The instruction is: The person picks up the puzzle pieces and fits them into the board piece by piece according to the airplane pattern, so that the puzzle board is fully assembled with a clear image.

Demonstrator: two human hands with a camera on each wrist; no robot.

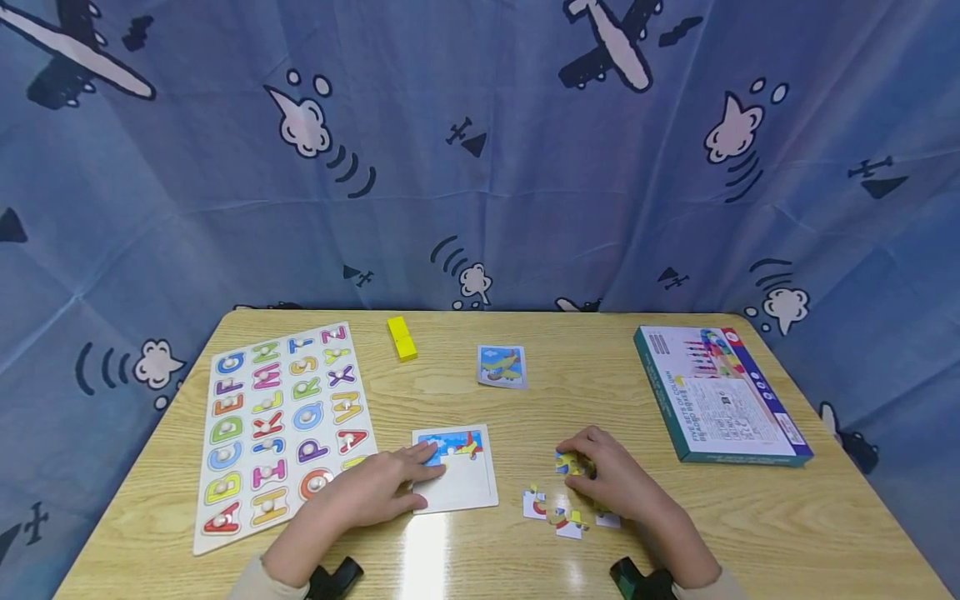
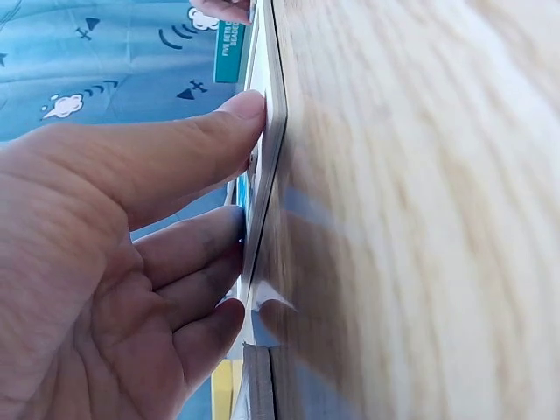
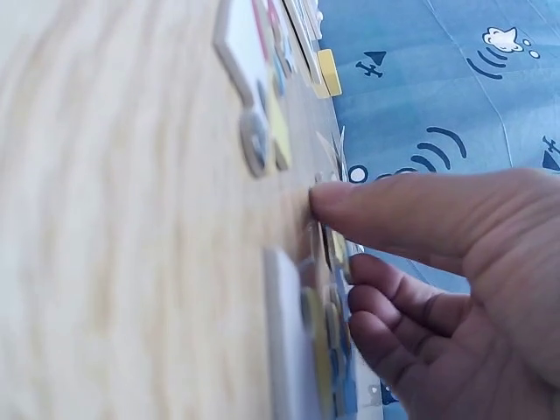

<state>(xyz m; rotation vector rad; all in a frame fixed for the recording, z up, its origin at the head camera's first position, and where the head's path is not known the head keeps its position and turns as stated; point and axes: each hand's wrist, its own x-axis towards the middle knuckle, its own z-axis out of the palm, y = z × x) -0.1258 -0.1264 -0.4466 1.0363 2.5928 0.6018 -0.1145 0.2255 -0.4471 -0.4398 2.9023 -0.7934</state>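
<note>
A white puzzle board lies on the table, its top part filled with blue, red and yellow pieces. My left hand rests on its left side, thumb at the near edge and fingers loosely bent over the board. To the right, my right hand pinches a yellow-and-blue puzzle piece low at the table, thumb and fingertips on either side of it. Loose puzzle pieces lie close by, one partly hidden beneath this hand.
At left lies an alphabet board with knobbed letters. Behind are a yellow block and a small airplane picture card. A flat green-edged box lies at right. A blue airplane-print curtain hangs behind the table.
</note>
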